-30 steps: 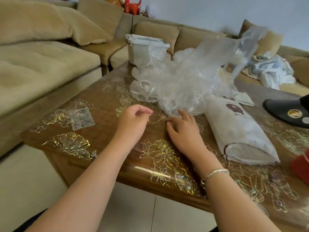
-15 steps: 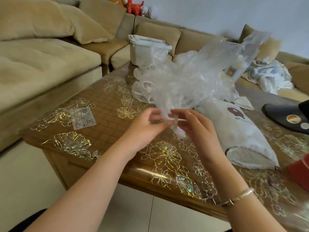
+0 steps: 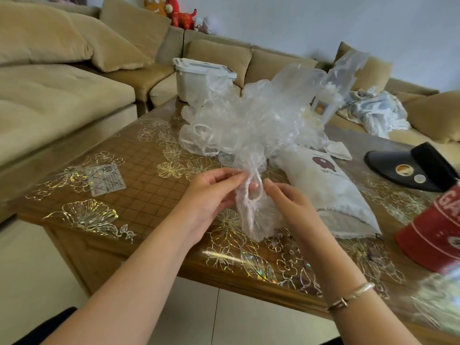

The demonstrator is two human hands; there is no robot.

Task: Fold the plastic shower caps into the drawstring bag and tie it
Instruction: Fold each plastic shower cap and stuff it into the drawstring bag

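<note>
Both hands are up over the near side of the table (image 3: 139,195), left hand (image 3: 211,192) and right hand (image 3: 291,205) each pinching one shower cap (image 3: 251,210) by its elastic edge, I'd guess to flatten it for folding. The remaining pile of caps (image 3: 249,120) sits just behind, and the drawstring bag (image 3: 328,192) lies beside the right hand, mouth facing the near edge, so it's a short move over with open tabletop to the left
</note>
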